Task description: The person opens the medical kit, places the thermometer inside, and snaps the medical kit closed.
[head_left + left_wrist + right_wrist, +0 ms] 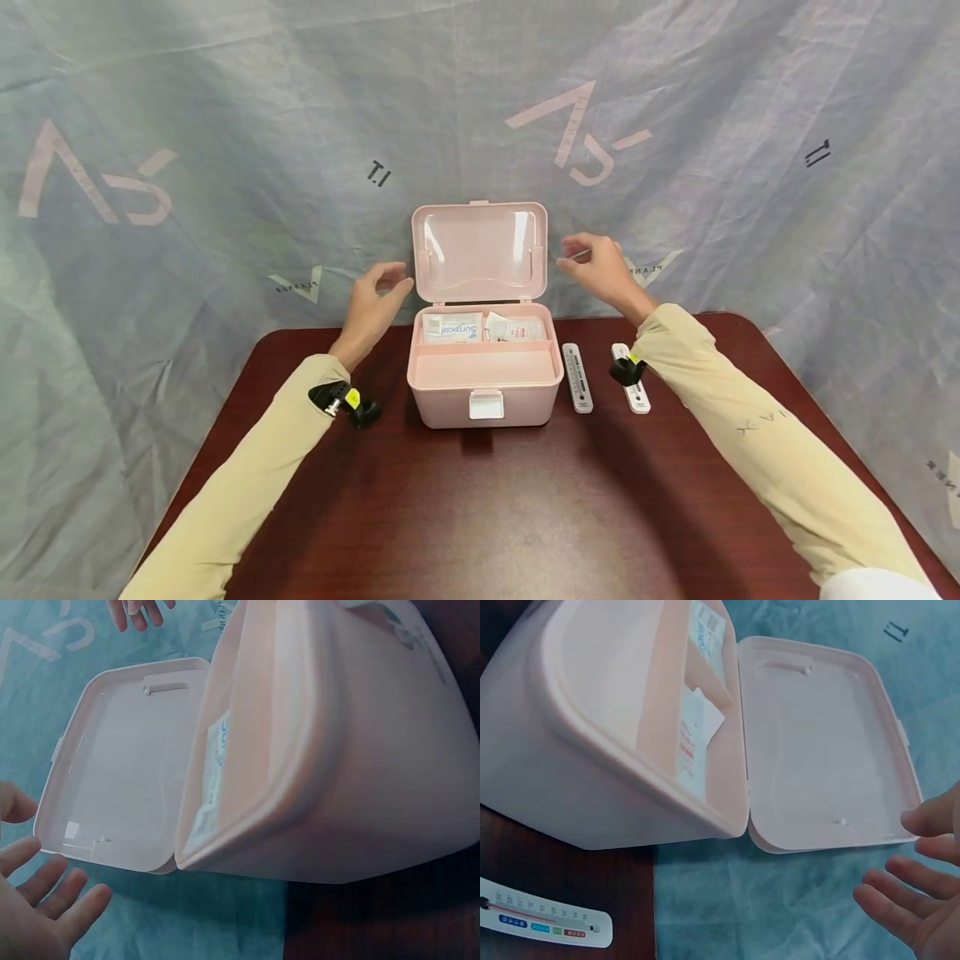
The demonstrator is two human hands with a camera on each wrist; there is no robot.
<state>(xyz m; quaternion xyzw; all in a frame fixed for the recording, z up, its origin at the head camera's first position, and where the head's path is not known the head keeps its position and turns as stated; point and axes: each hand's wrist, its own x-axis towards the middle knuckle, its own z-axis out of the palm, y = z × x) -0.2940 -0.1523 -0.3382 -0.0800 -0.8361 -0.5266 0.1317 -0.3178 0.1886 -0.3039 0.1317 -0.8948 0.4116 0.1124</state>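
Observation:
A pink box stands on the table with its lid raised at the back. Inside its rear compartments lie a packet marked "Surgical" and a smaller clear-and-white packet; the front compartment is bare. To the lid's left is my left hand, fingers loosely bent with nothing in them; whether a fingertip touches the lid's edge, I cannot tell. My right hand hovers a little to the right of the lid, also holding nothing. Its spread fingers show in the right wrist view.
Two white thermometers lie on the dark red table right of the box, the farther thermometer partly behind the right wrist's black camera. A grey printed cloth hangs behind the table.

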